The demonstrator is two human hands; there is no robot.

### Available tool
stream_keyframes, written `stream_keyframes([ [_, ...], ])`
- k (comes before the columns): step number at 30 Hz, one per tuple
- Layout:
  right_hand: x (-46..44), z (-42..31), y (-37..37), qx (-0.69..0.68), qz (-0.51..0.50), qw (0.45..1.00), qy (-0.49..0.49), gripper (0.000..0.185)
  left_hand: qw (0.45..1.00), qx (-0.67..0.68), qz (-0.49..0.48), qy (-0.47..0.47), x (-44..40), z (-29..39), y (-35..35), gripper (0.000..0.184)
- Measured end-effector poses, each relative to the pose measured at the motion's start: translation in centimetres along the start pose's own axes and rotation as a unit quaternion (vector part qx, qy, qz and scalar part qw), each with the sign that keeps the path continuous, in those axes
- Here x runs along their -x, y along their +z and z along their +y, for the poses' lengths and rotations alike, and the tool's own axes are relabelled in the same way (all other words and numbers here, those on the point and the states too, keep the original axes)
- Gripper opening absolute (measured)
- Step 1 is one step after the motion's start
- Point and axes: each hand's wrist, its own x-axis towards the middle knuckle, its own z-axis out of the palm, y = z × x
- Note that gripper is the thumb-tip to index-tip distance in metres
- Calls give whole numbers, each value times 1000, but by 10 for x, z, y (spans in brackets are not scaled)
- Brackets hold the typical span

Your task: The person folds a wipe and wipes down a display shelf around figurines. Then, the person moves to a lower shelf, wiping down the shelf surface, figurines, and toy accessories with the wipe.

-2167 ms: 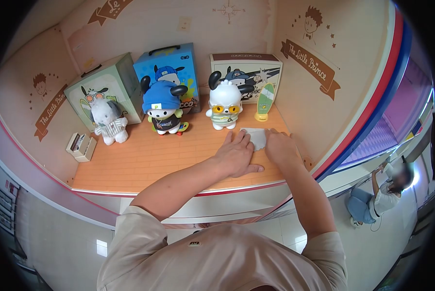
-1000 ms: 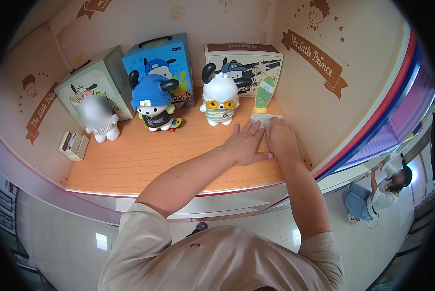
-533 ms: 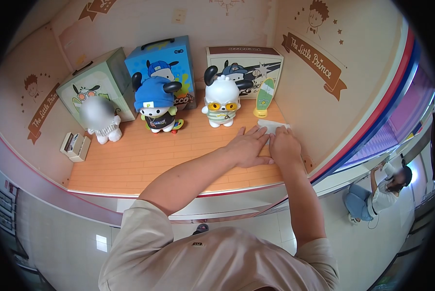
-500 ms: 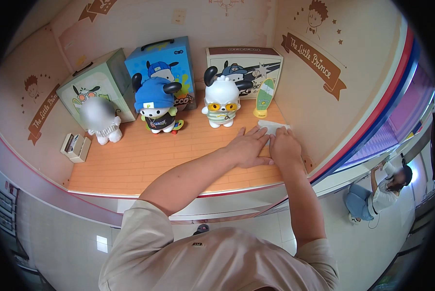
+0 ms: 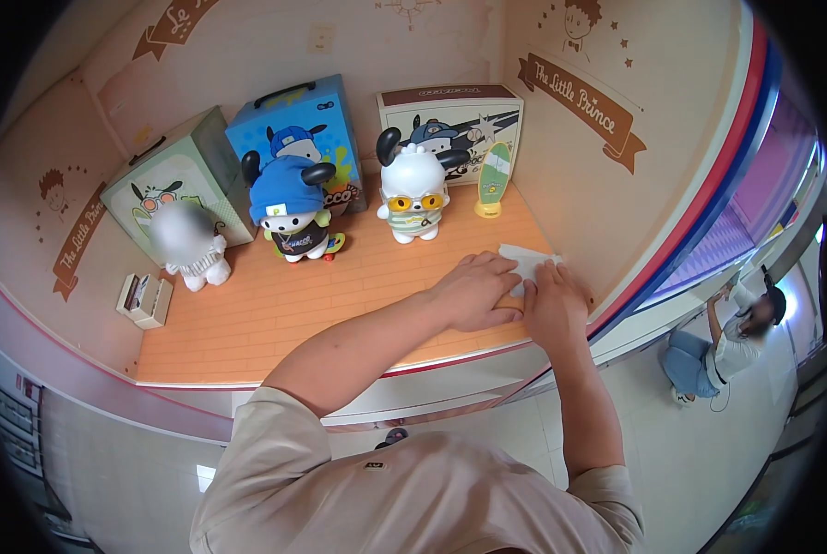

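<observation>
A white cloth [image 5: 527, 258] lies on the orange wood-look shelf [image 5: 340, 305] near its right wall. My right hand [image 5: 557, 300] presses down on the cloth with its fingers bent together over it. Just to the left, my left hand [image 5: 476, 291] rests palm down, thumb apart, its fingertips at the cloth's left edge. Behind the cloth stands a small green surfboard [image 5: 494, 175] on a yellow base. A white figure with yellow glasses [image 5: 412, 196] is upright behind my left hand.
A blue-hatted figure [image 5: 289, 198] and a white plush [image 5: 192, 245] stand further left. Behind are a green box [image 5: 178, 175], a blue box [image 5: 293, 120] and a white box [image 5: 450, 106]. A small cream holder [image 5: 144, 300] sits at the left wall. A person [image 5: 727, 346] crouches outside, right.
Both hands and the cloth have come nearer the shelf's front edge, away from the surfboard, after being close to its base. The camera view has shifted slightly.
</observation>
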Motion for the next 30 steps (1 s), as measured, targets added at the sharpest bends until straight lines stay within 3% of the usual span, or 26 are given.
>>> stream_keyframes([
  [9, 48, 8, -19, -115, 93, 989, -9, 25, 999, 49, -2, 23, 3, 22, -3, 37],
  [14, 71, 9, -30, -139, 104, 985, 0, 23, 998, 39, 15, 48, 6, 36, 0, 35],
  [30, 73, -8, -27, -105, 101, 989, -29, 22, 996, -38, 65, 42, 19, 45, 8, 22],
])
